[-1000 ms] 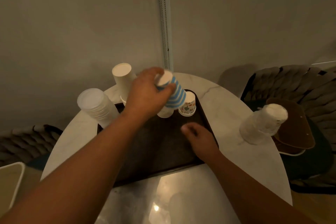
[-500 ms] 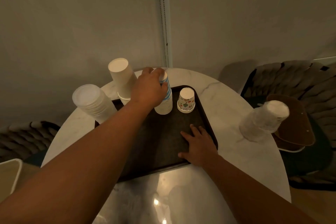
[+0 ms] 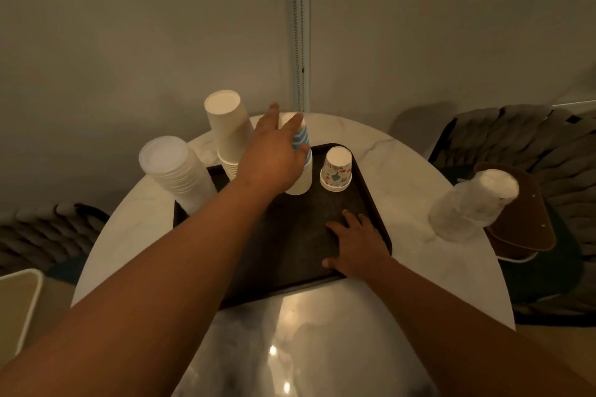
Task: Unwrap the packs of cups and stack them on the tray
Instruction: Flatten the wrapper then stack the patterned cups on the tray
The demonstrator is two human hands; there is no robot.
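Cups are standing upside down on a dark tray (image 3: 300, 245) that is sitting on a round white marble table (image 3: 416, 255). Seen from the head camera, a stack with blue and white stripes, the striped cups (image 3: 302, 151), is standing at the far side of the tray. The left hand (image 3: 274, 158) is reaching over this stack. Its fingers are spread out and mostly straight, and they are lying against the top and side of the stack, not wrapped around it. Just to the right of the stripes, a small printed cup (image 3: 336, 169) with little colored pictures is sitting upside down on the tray, a bit apart from the striped stack.

To the left of the hand, a tall stack of plain white cups (image 3: 227, 132) is leaning a little at the far left of the tray. Nearer the left corner, a stack of clear plastic cups (image 3: 175, 171) is tilting outward; I cannot tell if its bottom is on the tray or on the table.

The right hand (image 3: 358, 243) is lying flat on the near right part of the tray, with its fingers straight and pressing down.

Off the tray, on the right side of the table, a wrapped pack of cups (image 3: 472, 203) is standing, tilted to the right. Behind it, a brown chair seat (image 3: 529, 222) is showing past the table edge.
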